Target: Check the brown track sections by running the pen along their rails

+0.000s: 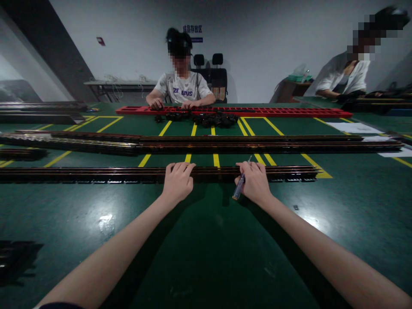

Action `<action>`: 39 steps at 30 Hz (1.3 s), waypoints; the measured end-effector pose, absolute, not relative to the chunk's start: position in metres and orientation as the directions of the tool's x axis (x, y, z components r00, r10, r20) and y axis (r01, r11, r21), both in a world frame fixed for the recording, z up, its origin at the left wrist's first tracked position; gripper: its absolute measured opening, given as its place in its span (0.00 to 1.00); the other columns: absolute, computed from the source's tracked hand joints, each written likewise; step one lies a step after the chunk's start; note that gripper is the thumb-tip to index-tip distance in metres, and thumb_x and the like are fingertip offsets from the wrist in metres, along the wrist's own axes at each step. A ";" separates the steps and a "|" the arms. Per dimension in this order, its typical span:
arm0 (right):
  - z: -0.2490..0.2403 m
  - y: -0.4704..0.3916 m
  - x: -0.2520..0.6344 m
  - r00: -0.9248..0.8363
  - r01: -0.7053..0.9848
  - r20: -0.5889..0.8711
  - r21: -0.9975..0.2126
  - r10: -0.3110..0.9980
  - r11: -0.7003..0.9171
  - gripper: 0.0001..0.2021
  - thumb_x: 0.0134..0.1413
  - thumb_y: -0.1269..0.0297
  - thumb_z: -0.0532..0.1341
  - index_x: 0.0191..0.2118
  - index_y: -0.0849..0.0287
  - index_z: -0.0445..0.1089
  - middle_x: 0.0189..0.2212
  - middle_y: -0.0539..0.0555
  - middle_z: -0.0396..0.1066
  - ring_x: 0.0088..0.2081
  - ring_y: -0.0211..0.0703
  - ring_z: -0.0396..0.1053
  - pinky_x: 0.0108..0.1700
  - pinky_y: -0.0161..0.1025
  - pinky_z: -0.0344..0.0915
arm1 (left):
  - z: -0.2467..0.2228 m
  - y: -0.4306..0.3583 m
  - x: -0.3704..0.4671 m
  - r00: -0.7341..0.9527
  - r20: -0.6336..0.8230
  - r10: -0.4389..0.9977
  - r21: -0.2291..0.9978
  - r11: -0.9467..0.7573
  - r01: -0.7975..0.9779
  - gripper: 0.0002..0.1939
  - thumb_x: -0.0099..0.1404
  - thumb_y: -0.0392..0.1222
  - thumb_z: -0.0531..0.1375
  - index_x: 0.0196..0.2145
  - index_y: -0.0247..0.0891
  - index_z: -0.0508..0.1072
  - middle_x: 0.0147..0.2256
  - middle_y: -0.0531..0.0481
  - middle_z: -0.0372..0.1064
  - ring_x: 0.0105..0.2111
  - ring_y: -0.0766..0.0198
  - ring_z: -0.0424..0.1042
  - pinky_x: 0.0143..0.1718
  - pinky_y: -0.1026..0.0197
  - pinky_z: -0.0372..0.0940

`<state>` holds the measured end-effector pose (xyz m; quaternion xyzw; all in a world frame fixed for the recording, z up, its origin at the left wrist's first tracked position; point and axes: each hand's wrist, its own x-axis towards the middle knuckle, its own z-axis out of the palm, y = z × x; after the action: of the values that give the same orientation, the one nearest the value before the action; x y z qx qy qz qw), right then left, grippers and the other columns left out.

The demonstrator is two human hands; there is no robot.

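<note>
A bundle of long, dark, glossy strips [212, 173] lies across the green table in front of me. My left hand [177, 183] is closed over its near side, fingers curled across the top and thumb at the front. To the right, my right hand [256, 182] rests on the same bundle. It is closed around a small screwdriver [238, 187] with a clear, purplish handle, tilted so that its thin shaft points up and away. The undersides of the strips and some of my fingertips are hidden.
Beyond lies a second row of long dark strips [257, 145]. Farther back, a red slotted rack [289, 112] stands behind a heap of small black parts [215, 119]. A person [185, 88] works there, another [350, 77] at far right. Dark pieces [16, 257] lie near left.
</note>
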<state>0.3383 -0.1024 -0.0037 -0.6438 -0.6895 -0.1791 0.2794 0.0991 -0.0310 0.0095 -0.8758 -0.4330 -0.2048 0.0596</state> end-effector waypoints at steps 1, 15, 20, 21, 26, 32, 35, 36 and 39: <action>-0.004 -0.102 0.338 0.006 0.991 0.613 -0.111 0.790 0.078 0.06 0.45 0.70 0.56 0.32 0.56 0.59 0.33 0.58 0.73 0.37 0.52 0.66 0.47 0.48 0.55 | 0.010 -0.031 0.099 0.540 0.409 0.735 0.072 -0.616 0.784 0.21 0.63 0.34 0.47 0.51 0.34 0.70 0.50 0.40 0.72 0.51 0.51 0.68 0.54 0.44 0.56; -0.004 -0.105 0.340 -0.040 0.985 0.635 -0.105 0.772 0.137 0.14 0.41 0.78 0.53 0.36 0.57 0.62 0.33 0.56 0.72 0.40 0.52 0.65 0.48 0.48 0.53 | 0.010 -0.031 0.099 0.532 0.415 0.738 0.108 -0.621 0.777 0.21 0.63 0.33 0.47 0.51 0.34 0.70 0.50 0.40 0.71 0.52 0.52 0.68 0.55 0.43 0.56; -0.005 -0.103 0.338 -0.038 0.986 0.629 -0.104 0.776 0.132 0.06 0.48 0.69 0.56 0.35 0.57 0.62 0.33 0.57 0.72 0.38 0.52 0.65 0.50 0.49 0.54 | 0.011 -0.032 0.099 0.533 0.409 0.741 0.105 -0.619 0.779 0.21 0.64 0.34 0.47 0.51 0.35 0.70 0.50 0.40 0.71 0.52 0.52 0.67 0.55 0.43 0.55; -0.006 -0.102 0.337 -0.023 0.987 0.625 -0.110 0.781 0.117 0.05 0.48 0.68 0.56 0.34 0.57 0.61 0.34 0.58 0.72 0.38 0.53 0.65 0.49 0.49 0.54 | 0.011 -0.032 0.099 0.531 0.412 0.740 0.105 -0.618 0.779 0.21 0.64 0.33 0.47 0.51 0.36 0.70 0.50 0.40 0.71 0.52 0.52 0.68 0.55 0.43 0.55; -0.006 -0.101 0.333 0.011 0.983 0.627 -0.149 0.779 0.106 0.06 0.48 0.70 0.56 0.33 0.55 0.58 0.35 0.58 0.74 0.39 0.53 0.66 0.51 0.51 0.52 | 0.011 -0.032 0.099 0.522 0.411 0.747 0.113 -0.610 0.784 0.21 0.63 0.33 0.47 0.50 0.37 0.70 0.50 0.40 0.71 0.51 0.52 0.68 0.55 0.44 0.55; -0.003 -0.105 0.341 0.082 0.967 0.625 -0.238 0.777 0.089 0.14 0.37 0.78 0.53 0.31 0.53 0.53 0.39 0.55 0.76 0.39 0.54 0.65 0.47 0.50 0.54 | 0.012 -0.032 0.099 0.543 0.385 0.746 0.101 -0.619 0.779 0.22 0.62 0.31 0.47 0.52 0.34 0.70 0.51 0.40 0.71 0.52 0.52 0.67 0.55 0.45 0.54; -0.002 -0.106 0.345 0.093 0.961 0.638 -0.259 0.764 0.099 0.13 0.38 0.77 0.53 0.29 0.53 0.51 0.38 0.55 0.76 0.37 0.53 0.65 0.46 0.49 0.55 | 0.011 -0.031 0.099 0.541 0.391 0.745 0.098 -0.618 0.780 0.22 0.63 0.31 0.47 0.51 0.34 0.70 0.51 0.40 0.71 0.52 0.52 0.67 0.55 0.45 0.54; -0.001 -0.106 0.344 0.080 0.960 0.643 -0.256 0.762 0.116 0.12 0.39 0.76 0.53 0.29 0.53 0.51 0.38 0.55 0.76 0.37 0.53 0.65 0.46 0.49 0.55 | 0.010 -0.031 0.099 0.539 0.392 0.746 0.098 -0.616 0.782 0.22 0.63 0.31 0.47 0.51 0.34 0.70 0.51 0.40 0.71 0.52 0.52 0.67 0.55 0.44 0.54; -0.001 -0.105 0.342 0.026 0.963 0.644 -0.223 0.765 0.154 0.10 0.42 0.71 0.56 0.29 0.53 0.52 0.37 0.56 0.75 0.37 0.52 0.65 0.47 0.49 0.55 | 0.010 -0.031 0.099 0.538 0.393 0.745 0.093 -0.615 0.783 0.21 0.63 0.31 0.47 0.51 0.34 0.70 0.51 0.40 0.71 0.52 0.52 0.67 0.55 0.44 0.55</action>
<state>0.3423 -0.1052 -0.0012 -0.6333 -0.6819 -0.1478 0.3350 0.0993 -0.0308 0.0098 -0.8758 -0.4363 -0.2011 0.0472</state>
